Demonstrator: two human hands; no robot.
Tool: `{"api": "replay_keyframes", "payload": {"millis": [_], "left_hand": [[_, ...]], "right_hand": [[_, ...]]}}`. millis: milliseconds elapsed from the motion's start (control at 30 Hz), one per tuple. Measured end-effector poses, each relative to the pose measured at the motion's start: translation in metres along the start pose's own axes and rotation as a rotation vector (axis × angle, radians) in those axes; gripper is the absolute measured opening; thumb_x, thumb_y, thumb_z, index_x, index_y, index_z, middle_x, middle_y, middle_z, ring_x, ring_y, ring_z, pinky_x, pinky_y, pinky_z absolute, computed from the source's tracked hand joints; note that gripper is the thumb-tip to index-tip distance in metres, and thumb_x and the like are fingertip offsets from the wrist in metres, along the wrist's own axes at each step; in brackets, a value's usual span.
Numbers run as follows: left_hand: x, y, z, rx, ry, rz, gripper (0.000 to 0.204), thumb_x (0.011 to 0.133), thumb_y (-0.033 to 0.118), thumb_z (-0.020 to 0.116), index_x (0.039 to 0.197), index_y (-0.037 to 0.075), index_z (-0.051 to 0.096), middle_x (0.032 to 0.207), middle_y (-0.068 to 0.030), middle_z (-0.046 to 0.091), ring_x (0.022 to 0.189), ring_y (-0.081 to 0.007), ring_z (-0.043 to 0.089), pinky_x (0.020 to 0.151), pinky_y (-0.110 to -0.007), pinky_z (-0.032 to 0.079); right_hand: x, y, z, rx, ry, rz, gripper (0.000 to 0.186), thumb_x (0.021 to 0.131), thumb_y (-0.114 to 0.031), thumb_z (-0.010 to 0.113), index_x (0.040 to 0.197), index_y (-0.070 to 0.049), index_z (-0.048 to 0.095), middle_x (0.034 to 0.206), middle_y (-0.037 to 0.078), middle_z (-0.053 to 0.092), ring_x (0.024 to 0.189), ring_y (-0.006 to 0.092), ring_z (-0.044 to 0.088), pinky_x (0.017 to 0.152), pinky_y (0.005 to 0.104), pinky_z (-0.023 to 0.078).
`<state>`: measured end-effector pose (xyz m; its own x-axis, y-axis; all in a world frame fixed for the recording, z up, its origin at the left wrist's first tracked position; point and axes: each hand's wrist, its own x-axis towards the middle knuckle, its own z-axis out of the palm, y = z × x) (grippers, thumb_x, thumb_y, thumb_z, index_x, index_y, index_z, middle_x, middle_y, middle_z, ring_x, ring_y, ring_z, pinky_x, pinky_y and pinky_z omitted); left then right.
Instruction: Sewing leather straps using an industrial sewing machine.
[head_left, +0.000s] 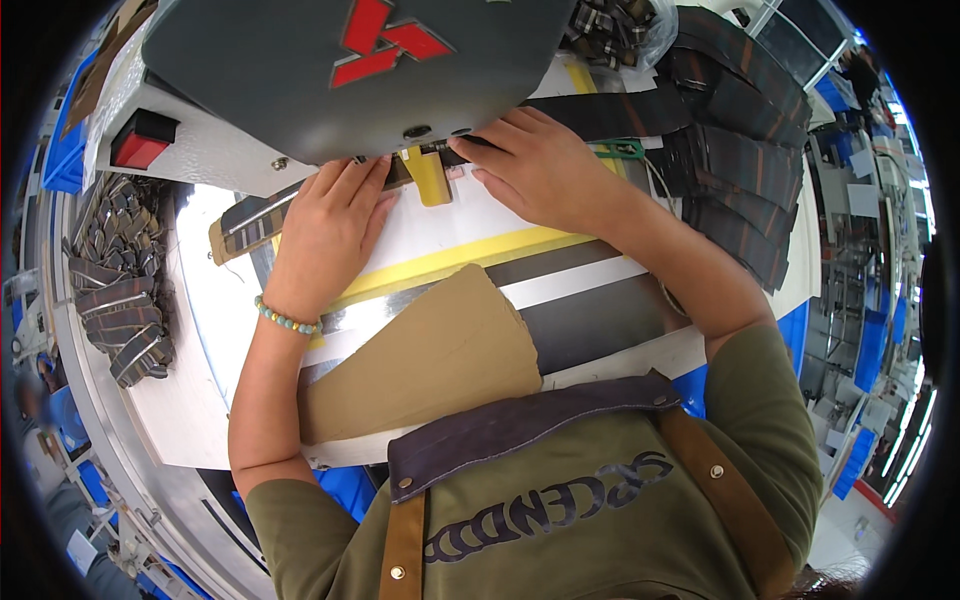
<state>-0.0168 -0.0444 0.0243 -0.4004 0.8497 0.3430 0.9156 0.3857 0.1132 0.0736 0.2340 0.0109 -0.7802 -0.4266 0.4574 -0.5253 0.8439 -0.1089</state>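
Note:
Under the dark grey head of a sewing machine (pixel 300 100), both my hands rest on a strip of dark plaid fabric (pixel 258 222). My left hand (pixel 335 220) lies with its fingers stretched over the strip left of the needle area, its thumb apart. On the other side, my right hand (pixel 535 170) reaches in with extended fingers, the thumb below the index finger. Between the hands a yellow tab (pixel 430 180) stands out from the machine. The machine head hides the needle and some fingertips. Dark fabric (pixel 610 115) runs on to the right.
Stacked dark plaid strips (pixel 740 150) fill the right side. More folded plaid pieces (pixel 120 270) hang at the left edge. A brown sheet (pixel 430 370) lies between my arms, over the table's near edge. A red switch (pixel 143 140) sits on the white machine arm.

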Motion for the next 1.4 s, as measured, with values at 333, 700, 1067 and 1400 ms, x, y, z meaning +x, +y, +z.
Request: {"api": "replay_keyframes", "payload": {"millis": [333,700,1067,1400], "left_hand": [[0.0001,0.0036,-0.003,-0.015,0.015,-0.002,0.042,0.092,0.012,0.079,0.13,-0.006,0.071,0.132,-0.0144,0.071,0.104,-0.0316,0.066,0.095,-0.042,0.056],[-0.0017,0.0039,-0.002,-0.022,0.025,0.003,0.044,0.093,0.013,0.078,0.132,-0.005,0.07,0.129,-0.0139,0.071,0.104,-0.0312,0.066,0.094,-0.042,0.057],[-0.0014,0.0028,-0.0006,-0.005,0.023,0.001,0.044,0.093,0.013,0.078,0.132,-0.005,0.07,0.131,-0.0146,0.071,0.111,-0.0321,0.066,0.099,-0.043,0.056],[-0.0035,0.0012,0.0017,0.0,0.022,-0.001,0.046,0.094,0.014,0.076,0.135,-0.006,0.068,0.13,-0.0149,0.071,0.113,-0.0323,0.065,0.103,-0.043,0.054]], "right_hand": [[0.0004,-0.002,-0.0008,0.015,-0.008,-0.009,0.034,0.086,-0.014,0.078,0.118,-0.002,0.075,0.126,0.009,0.07,0.118,0.0259,0.068,0.104,0.0393,0.056],[-0.0004,-0.0038,-0.0041,0.012,-0.05,-0.017,0.037,0.086,-0.016,0.08,0.12,-0.002,0.075,0.13,0.01,0.068,0.122,0.0279,0.066,0.106,0.04,0.055],[-0.0007,-0.001,-0.0026,-0.005,-0.049,-0.018,0.04,0.087,-0.017,0.08,0.123,-0.001,0.074,0.131,0.011,0.068,0.122,0.0291,0.066,0.106,0.0412,0.055],[0.001,0.0001,-0.0003,0.004,-0.027,-0.022,0.038,0.087,-0.015,0.079,0.122,0.0,0.074,0.13,0.011,0.067,0.121,0.0295,0.066,0.105,0.042,0.055]]}}
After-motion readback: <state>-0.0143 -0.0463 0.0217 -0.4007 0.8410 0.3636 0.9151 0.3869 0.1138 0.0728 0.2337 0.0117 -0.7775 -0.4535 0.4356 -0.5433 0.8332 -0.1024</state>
